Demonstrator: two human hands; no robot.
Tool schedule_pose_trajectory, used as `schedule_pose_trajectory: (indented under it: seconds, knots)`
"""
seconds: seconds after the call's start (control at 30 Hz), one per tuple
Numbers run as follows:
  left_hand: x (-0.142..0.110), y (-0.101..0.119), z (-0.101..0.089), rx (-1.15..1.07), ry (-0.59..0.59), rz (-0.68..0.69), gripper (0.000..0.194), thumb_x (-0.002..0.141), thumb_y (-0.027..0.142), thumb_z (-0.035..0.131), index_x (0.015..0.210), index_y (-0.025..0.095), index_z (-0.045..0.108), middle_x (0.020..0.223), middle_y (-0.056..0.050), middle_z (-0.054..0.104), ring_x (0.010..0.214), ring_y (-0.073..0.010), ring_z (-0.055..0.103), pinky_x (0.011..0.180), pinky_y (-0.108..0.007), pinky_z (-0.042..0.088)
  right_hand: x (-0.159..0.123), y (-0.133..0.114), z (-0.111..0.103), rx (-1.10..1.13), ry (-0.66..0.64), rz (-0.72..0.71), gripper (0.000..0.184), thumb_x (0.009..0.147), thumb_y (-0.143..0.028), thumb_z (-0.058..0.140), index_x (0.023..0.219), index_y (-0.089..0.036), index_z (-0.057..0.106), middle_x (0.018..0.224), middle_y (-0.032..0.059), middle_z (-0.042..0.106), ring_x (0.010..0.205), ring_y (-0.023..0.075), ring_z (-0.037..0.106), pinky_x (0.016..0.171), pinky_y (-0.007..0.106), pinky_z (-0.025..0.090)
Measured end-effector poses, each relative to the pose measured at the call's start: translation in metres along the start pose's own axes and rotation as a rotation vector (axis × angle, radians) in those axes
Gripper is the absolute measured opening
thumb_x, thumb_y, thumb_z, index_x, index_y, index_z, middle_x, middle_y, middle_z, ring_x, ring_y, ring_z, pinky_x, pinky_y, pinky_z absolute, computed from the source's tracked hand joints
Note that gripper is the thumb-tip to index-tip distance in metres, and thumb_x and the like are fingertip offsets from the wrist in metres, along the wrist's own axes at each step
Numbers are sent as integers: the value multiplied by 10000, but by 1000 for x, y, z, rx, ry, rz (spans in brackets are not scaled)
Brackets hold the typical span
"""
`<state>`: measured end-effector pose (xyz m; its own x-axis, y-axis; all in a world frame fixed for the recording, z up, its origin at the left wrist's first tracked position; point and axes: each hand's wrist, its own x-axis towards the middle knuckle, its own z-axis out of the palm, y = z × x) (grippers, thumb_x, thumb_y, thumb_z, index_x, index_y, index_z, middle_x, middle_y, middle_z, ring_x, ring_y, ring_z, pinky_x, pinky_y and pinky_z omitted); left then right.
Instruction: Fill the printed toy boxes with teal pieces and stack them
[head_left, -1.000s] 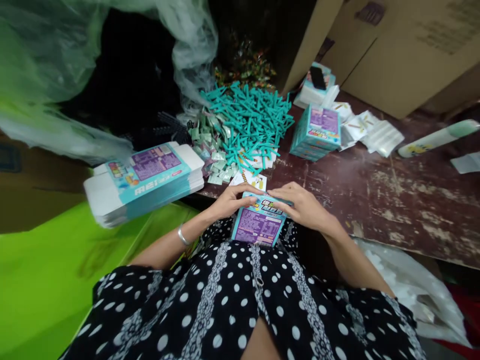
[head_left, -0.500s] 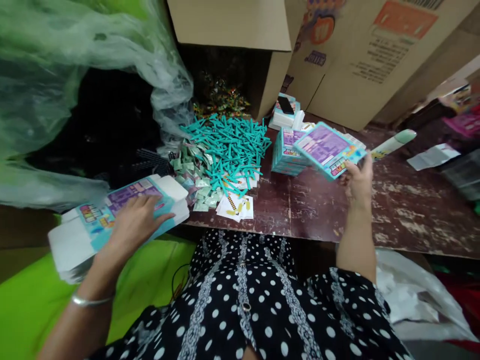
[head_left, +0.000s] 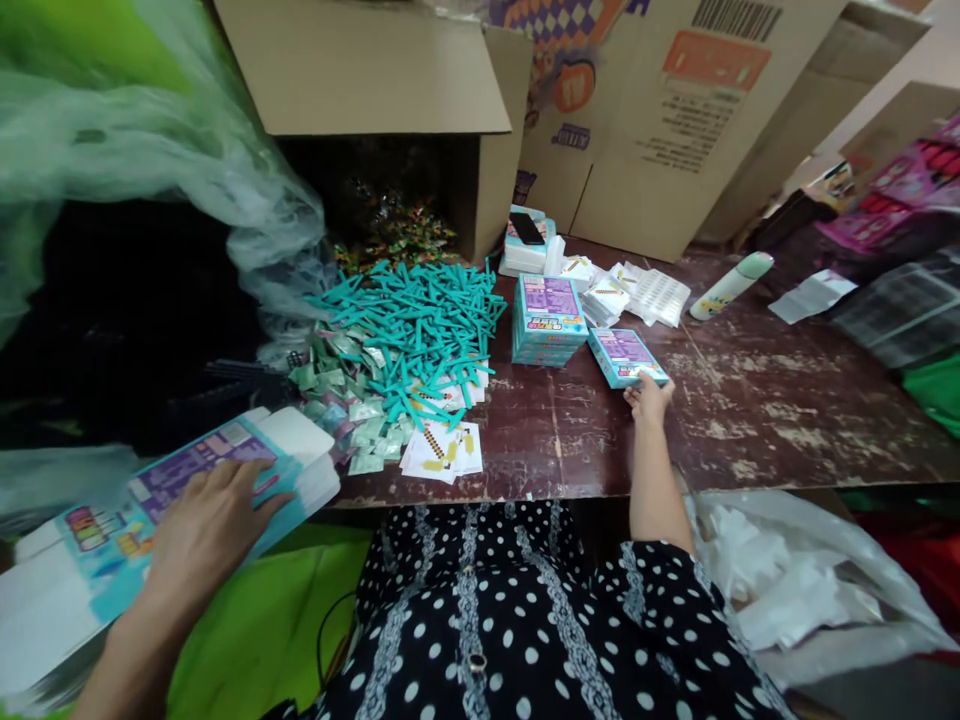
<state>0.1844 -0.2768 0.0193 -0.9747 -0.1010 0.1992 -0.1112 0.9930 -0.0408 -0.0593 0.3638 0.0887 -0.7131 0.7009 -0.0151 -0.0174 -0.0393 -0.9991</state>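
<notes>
My left hand [head_left: 217,515] lies over a stack of unfolded flat cartons [head_left: 180,470], blue and purple with white flaps, at the lower left; its fingers are stretched across the top carton and the thumb is apart. My right hand [head_left: 649,400] grips the near edge of a small blue-and-purple box [head_left: 628,358] that lies on the table. Just left of that box stands a pile of matching boxes [head_left: 550,318]. Between my hands are a heap of teal plastic sticks [head_left: 420,325], small green sachets [head_left: 352,405] and printed white cards [head_left: 442,450].
An open cardboard carton [head_left: 367,75] holds shiny wrapped pieces, with a large printed carton [head_left: 637,130] beside it. Farther back on the table [head_left: 757,400] are a phone [head_left: 527,228], blister sheets [head_left: 656,295] and a spray can [head_left: 731,286]. A white plastic bag [head_left: 817,590] hangs below the edge.
My right hand has brought the box down from the air onto the table, right of the pile. My left hand stays on the flat cartons. The camera view has shifted.
</notes>
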Motion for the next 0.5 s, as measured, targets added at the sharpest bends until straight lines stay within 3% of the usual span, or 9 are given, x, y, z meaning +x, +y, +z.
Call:
schedule_pose_trajectory:
  seconds: [0.17, 0.4, 0.5]
  knots:
    - [9, -2, 2, -9, -105, -74, 673, 1036, 516, 281, 1351, 110, 715, 1322, -229, 762, 1251, -418, 717, 1100, -468, 543, 18, 1, 26, 78, 15, 62, 475, 869, -224, 711, 1222, -298, 401, 748, -106, 611, 487, 84, 591, 460, 149, 535]
    - [19, 0, 1, -7, -88, -94, 605, 1009, 592, 267, 1235, 259, 719, 1306, -164, 775, 1236, -392, 739, 1074, -465, 570, 28, 8, 78, 145, -47, 111, 425, 947, -174, 691, 1234, -295, 402, 795, -84, 670, 524, 96, 657, 517, 197, 620]
    - [20, 1, -4, -25, -106, -101, 593, 985, 588, 283, 1210, 257, 720, 1292, -172, 781, 1241, -395, 749, 1092, -466, 569, 30, 7, 99, 150, -66, 125, 391, 983, -166, 662, 1232, -292, 388, 806, -82, 668, 539, 101, 674, 530, 211, 639]
